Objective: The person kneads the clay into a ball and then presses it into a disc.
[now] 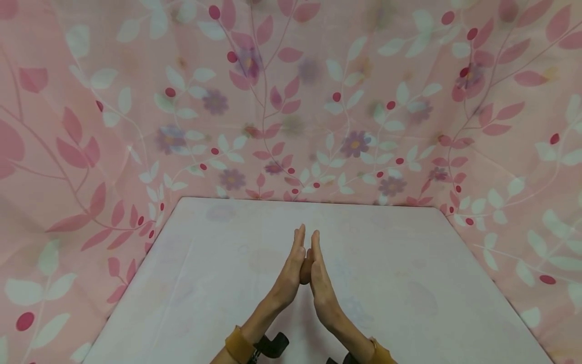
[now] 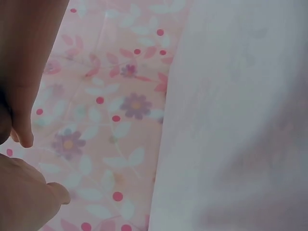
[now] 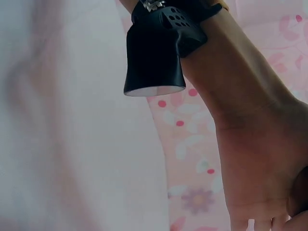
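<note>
In the head view, my left hand [image 1: 288,277] and right hand [image 1: 323,289] face each other palm to palm, fingers straight and pointing up and forward. A small brown rounded object [image 1: 305,271] is pressed between the two palms, above the white table. Its far part is partly covered by the hands. The right wrist view shows a palm at close range, with the dark brown object [image 3: 300,193] at its edge, cut off by the frame. Two hands appear at the left edge of the left wrist view, the brown object [image 2: 4,121] barely visible there.
A white cloth-covered table [image 1: 218,242] lies below the hands. Pink floral fabric [image 1: 291,101] hangs behind it and at both sides. Black wrist devices and yellow bands are on the wrists; one black device [image 3: 155,57] shows large in the right wrist view.
</note>
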`<state>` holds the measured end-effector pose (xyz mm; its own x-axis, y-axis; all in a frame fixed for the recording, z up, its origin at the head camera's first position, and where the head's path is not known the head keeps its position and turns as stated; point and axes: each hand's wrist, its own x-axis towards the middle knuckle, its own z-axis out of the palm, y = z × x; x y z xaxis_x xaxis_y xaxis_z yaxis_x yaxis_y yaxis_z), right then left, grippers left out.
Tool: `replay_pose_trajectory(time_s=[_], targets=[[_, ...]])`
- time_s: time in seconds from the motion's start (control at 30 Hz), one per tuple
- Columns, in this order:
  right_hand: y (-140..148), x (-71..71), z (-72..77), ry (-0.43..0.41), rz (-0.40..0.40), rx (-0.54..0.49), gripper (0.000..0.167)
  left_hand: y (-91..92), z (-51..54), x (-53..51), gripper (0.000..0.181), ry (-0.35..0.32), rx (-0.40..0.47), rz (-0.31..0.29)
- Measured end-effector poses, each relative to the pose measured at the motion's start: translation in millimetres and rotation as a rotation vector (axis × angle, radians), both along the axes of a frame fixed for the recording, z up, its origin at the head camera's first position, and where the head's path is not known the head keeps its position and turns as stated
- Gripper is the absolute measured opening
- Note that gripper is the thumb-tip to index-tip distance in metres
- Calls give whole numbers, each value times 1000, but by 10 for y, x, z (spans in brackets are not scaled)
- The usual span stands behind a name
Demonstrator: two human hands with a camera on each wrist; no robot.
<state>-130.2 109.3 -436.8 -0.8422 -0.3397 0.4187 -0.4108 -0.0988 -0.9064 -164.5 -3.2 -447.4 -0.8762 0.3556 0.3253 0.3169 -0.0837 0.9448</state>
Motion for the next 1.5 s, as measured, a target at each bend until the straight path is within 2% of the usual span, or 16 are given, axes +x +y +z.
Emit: replay_pose_trajectory(time_s=[0.43, 0.8, 1.1, 1.37, 1.5], targets=[[56, -143, -62, 13, -137, -65, 55, 62, -1, 113, 62, 5, -8, -83], [74, -192, -101, -11, -238, -48, 54, 105, -2, 212, 62, 6, -32, -119], [122, -210, -141, -54, -236, -45, 54, 123, 53, 251, 62, 60, -73, -101], [111, -197, -157, -86, -188, -59, 53, 120, 136, 252, 58, 122, -118, -47], [92, -163, -137, -101, -172, -55, 52, 107, 171, 236, 58, 131, -121, -46]])
